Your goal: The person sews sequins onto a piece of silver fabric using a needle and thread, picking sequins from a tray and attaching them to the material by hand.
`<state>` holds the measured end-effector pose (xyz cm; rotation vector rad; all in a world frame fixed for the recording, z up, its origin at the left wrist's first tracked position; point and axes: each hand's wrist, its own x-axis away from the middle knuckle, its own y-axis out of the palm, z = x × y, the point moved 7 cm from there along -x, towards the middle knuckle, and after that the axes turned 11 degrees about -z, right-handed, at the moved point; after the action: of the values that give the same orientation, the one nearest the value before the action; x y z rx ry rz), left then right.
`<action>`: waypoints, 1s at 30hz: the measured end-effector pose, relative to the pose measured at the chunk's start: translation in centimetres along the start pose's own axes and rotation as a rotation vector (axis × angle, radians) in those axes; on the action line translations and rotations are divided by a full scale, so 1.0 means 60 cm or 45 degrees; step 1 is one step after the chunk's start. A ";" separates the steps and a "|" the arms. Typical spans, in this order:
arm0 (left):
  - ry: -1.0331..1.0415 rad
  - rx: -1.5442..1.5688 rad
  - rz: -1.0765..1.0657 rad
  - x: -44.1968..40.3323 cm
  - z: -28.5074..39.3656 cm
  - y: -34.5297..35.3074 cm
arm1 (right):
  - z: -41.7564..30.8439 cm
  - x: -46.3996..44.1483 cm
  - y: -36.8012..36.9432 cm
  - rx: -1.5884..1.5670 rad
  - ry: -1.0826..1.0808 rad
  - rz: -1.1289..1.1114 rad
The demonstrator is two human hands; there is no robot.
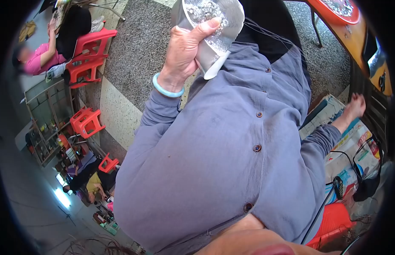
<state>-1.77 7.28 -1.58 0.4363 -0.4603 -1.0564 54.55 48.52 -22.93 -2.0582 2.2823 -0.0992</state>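
My left hand (183,50), with a pale blue bangle on the wrist, is closed round a silvery-white scoop-shaped container (227,40). Its thumb presses over the rim, onto small silvery bits (208,12) lying inside. The container is over my lap, cut off by the top of the view. My right hand (354,107) is far out to the right, beside dark slatted furniture (374,111). Its fingers are curled in, and what they hold, if anything, is too small to make out.
A wooden table (352,36) at the top right bears a red tray (352,18) of silvery bits. Printed cardboard (350,144) lies below my right forearm. Red stools (86,121) stand at the left. A person in pink (44,59) sits at the upper left; other people are farther back.
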 end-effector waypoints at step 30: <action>-0.260 0.246 -0.315 -0.056 -0.087 0.107 | -0.469 0.485 0.556 0.141 -0.926 -1.395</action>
<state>4.36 13.65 -2.83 0.5694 -0.7070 -1.3083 15.94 23.11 1.80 -2.4359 0.6192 0.3866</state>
